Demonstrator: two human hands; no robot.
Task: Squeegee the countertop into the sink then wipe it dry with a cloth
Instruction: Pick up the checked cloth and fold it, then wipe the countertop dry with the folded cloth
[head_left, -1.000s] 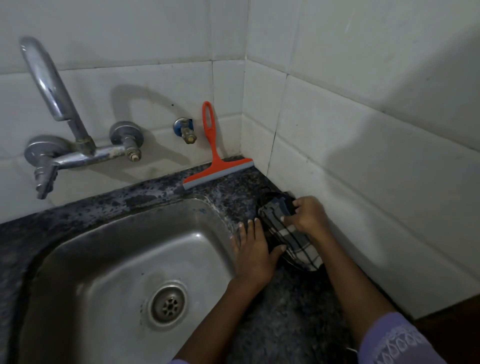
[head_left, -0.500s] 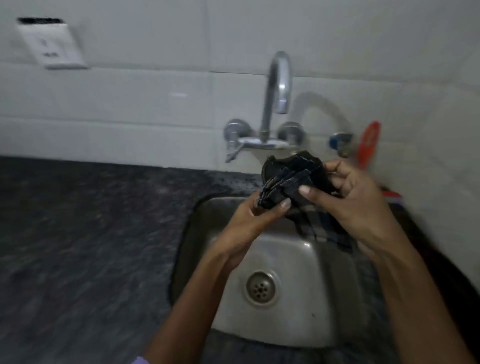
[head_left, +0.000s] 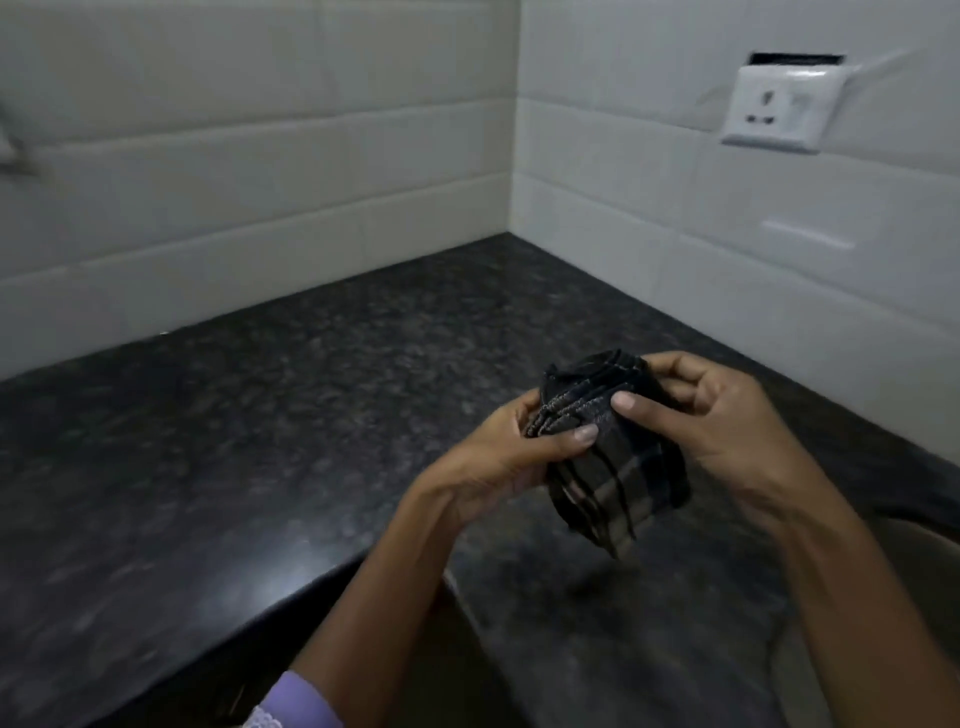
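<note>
A dark checked cloth, folded into a thick wad, is held in the air above the black speckled countertop. My left hand grips its left edge, thumb on top. My right hand pinches its upper right side with thumb and curled fingers. The cloth's lower end hangs free between the hands. Neither the sink nor the squeegee is in view.
White tiled walls meet in a corner behind the counter. A white wall socket sits on the right wall. The counter's front edge runs diagonally at lower left, with a purple sleeve below it.
The cloth was lifted off the counter beside the sink with both hands. The view has swung left, away from the sink and tap, to a bare counter corner.
</note>
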